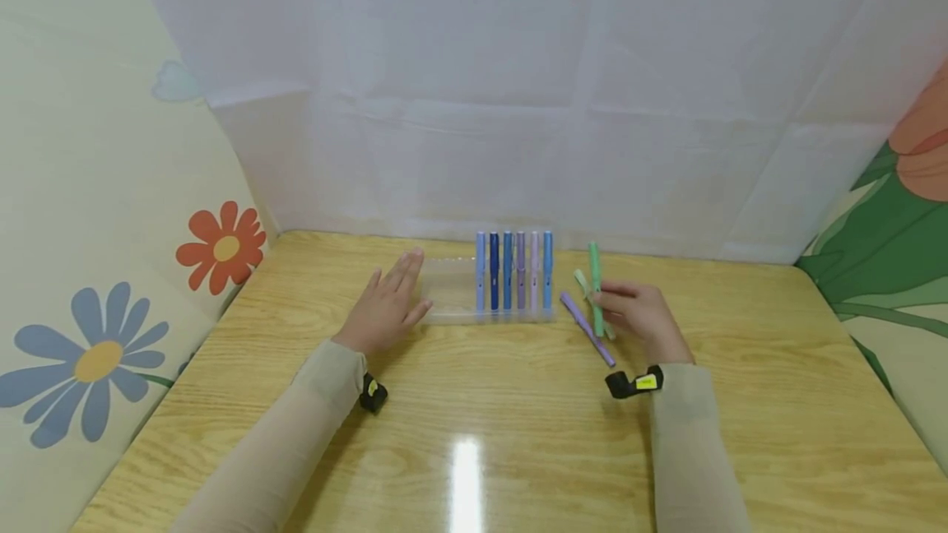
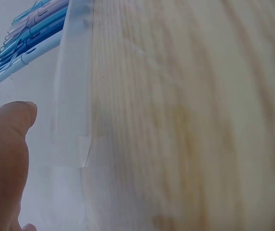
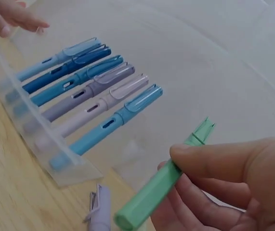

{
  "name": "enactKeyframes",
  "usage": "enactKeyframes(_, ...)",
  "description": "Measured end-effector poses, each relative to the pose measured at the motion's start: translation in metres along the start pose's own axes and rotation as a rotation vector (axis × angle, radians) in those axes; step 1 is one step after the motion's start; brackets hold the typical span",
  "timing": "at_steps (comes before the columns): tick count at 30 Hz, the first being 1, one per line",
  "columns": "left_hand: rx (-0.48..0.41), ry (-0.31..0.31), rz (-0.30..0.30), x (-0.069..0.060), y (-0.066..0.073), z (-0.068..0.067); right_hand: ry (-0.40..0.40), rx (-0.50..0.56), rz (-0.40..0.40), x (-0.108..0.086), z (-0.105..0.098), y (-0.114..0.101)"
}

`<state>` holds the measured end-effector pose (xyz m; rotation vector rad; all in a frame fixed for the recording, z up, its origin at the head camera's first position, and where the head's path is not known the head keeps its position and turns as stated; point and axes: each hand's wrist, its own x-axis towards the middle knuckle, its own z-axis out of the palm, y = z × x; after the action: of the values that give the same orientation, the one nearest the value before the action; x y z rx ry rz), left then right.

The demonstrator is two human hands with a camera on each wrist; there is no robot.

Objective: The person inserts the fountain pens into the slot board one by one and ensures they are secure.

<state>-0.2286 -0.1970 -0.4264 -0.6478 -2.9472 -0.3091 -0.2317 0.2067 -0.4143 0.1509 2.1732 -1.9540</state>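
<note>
A clear plastic pen stand (image 1: 448,317) holds several capped pens side by side in its right half, in blues and purples, such as the dark blue pen (image 1: 494,270) and the light blue pen (image 3: 106,126). At the stand's left end lies my left hand (image 1: 385,307), fingers extended; whether it presses on the stand I cannot tell. My right hand (image 1: 638,311) pinches a green pen (image 1: 596,286) between thumb and fingers, off to the right of the stand. Beneath that pen, a pale green pen (image 1: 581,277) and a purple pen (image 1: 581,321) lie on the table.
The wooden table (image 1: 518,401) carries everything. A white cloth (image 1: 474,105) hangs behind it, and flower-printed fabric (image 1: 59,270) stands at both sides. Each wrist wears a small black camera, such as the right camera (image 1: 620,386).
</note>
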Motion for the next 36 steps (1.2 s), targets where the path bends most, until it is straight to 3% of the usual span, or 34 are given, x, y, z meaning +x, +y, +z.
enactKeyframes(17, -0.002, 0.003, 0.005, 0.002, -0.001, 0.0, -0.073, 0.196, -0.124, 0.0, 0.022, -0.009)
enactKeyframes(25, -0.018, -0.016, -0.005, 0.002, -0.002, 0.001, -0.074, 0.261, -0.098, -0.002, 0.04, -0.012)
enactKeyframes(36, -0.011, -0.006, -0.007, 0.001, -0.003, 0.003, -0.062, 0.227, -0.139, -0.004, 0.06, -0.01)
